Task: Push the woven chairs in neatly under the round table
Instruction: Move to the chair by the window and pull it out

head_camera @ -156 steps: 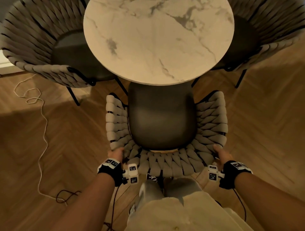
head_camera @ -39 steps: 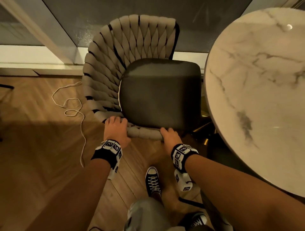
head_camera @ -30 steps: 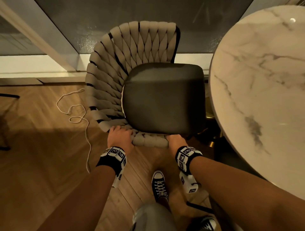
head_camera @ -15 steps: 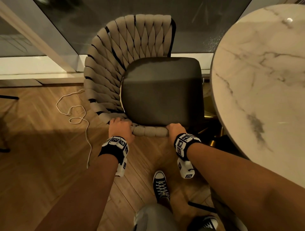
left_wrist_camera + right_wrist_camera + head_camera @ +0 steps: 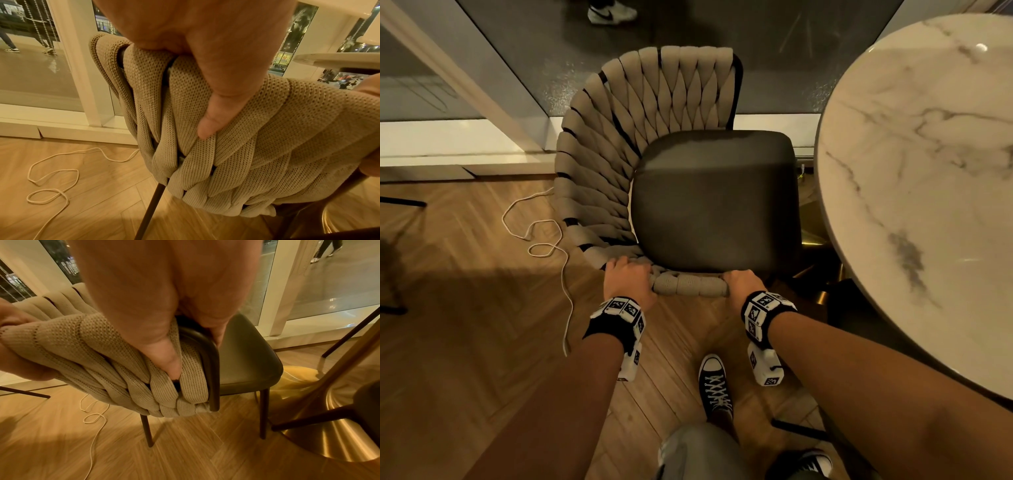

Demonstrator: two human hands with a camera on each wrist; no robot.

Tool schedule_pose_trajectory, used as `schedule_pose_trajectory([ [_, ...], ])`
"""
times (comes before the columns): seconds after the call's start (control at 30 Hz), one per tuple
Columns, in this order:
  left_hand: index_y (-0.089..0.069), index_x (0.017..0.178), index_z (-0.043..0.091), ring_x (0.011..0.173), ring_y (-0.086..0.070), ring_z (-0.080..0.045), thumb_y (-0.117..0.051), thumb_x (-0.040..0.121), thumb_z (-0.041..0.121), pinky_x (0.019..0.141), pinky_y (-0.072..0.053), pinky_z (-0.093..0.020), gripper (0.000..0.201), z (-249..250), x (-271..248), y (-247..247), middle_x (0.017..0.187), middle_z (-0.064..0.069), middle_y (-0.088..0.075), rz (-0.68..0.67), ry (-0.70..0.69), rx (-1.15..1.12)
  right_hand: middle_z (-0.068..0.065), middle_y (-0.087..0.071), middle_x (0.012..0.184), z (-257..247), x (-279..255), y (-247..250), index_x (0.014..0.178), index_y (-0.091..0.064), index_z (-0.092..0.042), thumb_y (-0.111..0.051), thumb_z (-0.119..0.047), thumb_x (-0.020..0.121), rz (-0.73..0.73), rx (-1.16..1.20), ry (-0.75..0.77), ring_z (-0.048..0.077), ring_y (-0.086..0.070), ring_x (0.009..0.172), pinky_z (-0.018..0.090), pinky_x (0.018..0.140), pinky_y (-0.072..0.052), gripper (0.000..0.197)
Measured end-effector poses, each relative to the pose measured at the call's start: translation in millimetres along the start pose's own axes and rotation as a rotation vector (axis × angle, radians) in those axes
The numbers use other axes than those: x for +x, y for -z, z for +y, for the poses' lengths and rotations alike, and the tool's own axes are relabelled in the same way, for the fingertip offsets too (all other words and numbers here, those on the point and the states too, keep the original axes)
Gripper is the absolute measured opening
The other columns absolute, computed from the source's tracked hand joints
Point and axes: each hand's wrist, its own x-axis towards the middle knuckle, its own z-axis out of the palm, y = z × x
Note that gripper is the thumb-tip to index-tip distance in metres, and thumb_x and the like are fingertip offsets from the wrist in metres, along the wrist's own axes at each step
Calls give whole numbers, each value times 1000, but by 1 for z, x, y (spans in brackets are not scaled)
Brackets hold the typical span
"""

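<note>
A beige woven chair [image 5: 619, 164] with a dark seat cushion [image 5: 715, 202] stands left of the round marble table [image 5: 928, 178], its open front facing the table. My left hand [image 5: 628, 279] grips the near woven rim, thumb pressed on the outer weave [image 5: 207, 126]. My right hand [image 5: 743, 282] grips the same rim at the end by the dark frame [image 5: 211, 369], thumb on the weave. The seat's right edge lies just short of the tabletop's edge in the head view.
The table's brass pedestal base [image 5: 329, 426] sits right of the chair legs. A pale cord [image 5: 541, 246] loops on the wood floor to the left. A glass wall and white sill [image 5: 465, 144] run behind the chair. Another chair's dark legs [image 5: 304, 420] cross the base.
Both hands keep their grip on the rim. The chair has shifted slightly away from me and turned a little, staying beside the table edge.
</note>
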Motion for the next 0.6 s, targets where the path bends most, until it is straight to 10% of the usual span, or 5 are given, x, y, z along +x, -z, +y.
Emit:
schedule_pose_trajectory([
  [0.6,-69,97,29,106,-55,-24,-65,64,41,95,-33,-40,35,-2,-1,-4,97,6,-71,-5,11,9,8,-69,101,-7,-5,1,101,-66,-16,-67,-20,83,-12,-8,-36,26,-67,87,39,74,-59,18],
])
